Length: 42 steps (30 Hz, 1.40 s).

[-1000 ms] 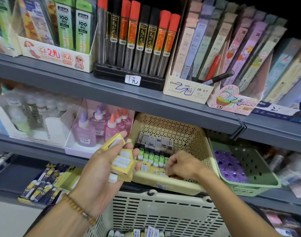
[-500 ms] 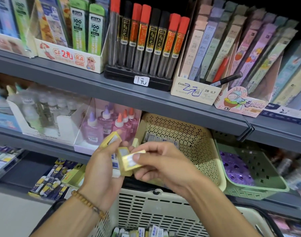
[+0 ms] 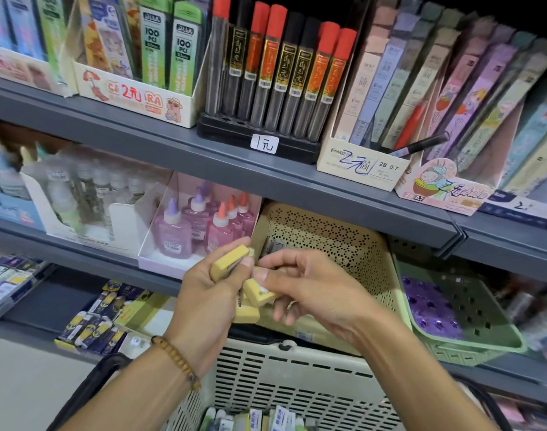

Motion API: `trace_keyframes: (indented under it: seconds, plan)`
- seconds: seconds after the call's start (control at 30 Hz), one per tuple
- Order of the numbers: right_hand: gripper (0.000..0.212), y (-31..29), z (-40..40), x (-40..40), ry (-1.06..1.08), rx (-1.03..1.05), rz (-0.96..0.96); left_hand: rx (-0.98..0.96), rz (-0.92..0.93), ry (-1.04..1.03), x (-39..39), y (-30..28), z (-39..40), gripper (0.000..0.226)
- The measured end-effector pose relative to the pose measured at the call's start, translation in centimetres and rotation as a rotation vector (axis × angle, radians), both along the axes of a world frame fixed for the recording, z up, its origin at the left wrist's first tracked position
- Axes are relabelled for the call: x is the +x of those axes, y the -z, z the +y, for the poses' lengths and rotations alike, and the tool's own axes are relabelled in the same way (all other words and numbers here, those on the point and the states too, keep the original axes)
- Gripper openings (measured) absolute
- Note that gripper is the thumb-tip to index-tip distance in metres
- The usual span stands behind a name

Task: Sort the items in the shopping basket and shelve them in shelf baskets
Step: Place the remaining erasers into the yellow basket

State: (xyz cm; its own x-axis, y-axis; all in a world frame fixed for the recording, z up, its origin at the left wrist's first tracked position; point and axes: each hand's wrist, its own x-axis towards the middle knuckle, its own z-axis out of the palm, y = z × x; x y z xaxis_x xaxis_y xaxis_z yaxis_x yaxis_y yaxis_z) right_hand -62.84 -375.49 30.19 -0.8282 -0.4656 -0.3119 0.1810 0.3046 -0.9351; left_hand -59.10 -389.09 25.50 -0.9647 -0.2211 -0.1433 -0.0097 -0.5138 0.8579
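My left hand (image 3: pixel 203 293) grips a small stack of yellow boxed items (image 3: pixel 228 264), in front of the middle shelf. My right hand (image 3: pixel 309 290) pinches one yellow box (image 3: pixel 258 292) of that stack between thumb and fingers. Behind both hands stands the cream perforated shelf basket (image 3: pixel 337 241); its contents are mostly hidden by my hands. The white slotted shopping basket (image 3: pixel 294 371) hangs below my forearms, with several small packs (image 3: pixel 253 419) lying in its bottom.
A green shelf basket (image 3: pixel 471 334) with purple items sits right of the cream one. Pink and purple glue bottles (image 3: pixel 200 228) stand in a box to the left. Pencil-lead tubes (image 3: pixel 281 73) and pen boxes fill the shelf above. Dark eraser packs (image 3: pixel 92 328) lie lower left.
My right hand left the cream basket, came to the stack in my left hand and took hold of one yellow box. The view has shifted slightly.
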Motion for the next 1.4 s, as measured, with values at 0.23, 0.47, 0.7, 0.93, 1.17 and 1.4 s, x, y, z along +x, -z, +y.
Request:
trace_keyframes:
  seconds: [0.23,0.47,0.7,0.93,1.17,1.4]
  plan:
    - [0.024,0.7,-0.4,-0.6,0.09,-0.06,-0.099,-0.208,0.008,-0.106,0.0,0.2,0.5,0.025]
    - [0.004,0.7,2.3,-2.9,0.317,-0.129,-0.09,0.001,-0.111,-0.03,-0.2,-0.6,0.3,0.014]
    - [0.003,3.3,9.3,-5.2,0.372,0.404,0.095,0.135,-0.155,0.034,0.2,-0.6,-0.1,0.027]
    - [0.007,4.4,7.1,-5.8,0.216,0.292,0.044,0.175,-0.179,0.023,0.4,-1.5,-0.2,0.013]
    - [0.026,6.3,0.5,-5.5,-0.075,0.481,0.223,0.173,-0.186,-0.021,0.3,-1.7,-0.9,0.021]
    - [0.038,6.4,2.3,-5.3,-0.045,0.767,0.383,0.236,-0.204,-0.028,-0.2,-1.3,-1.2,0.025]
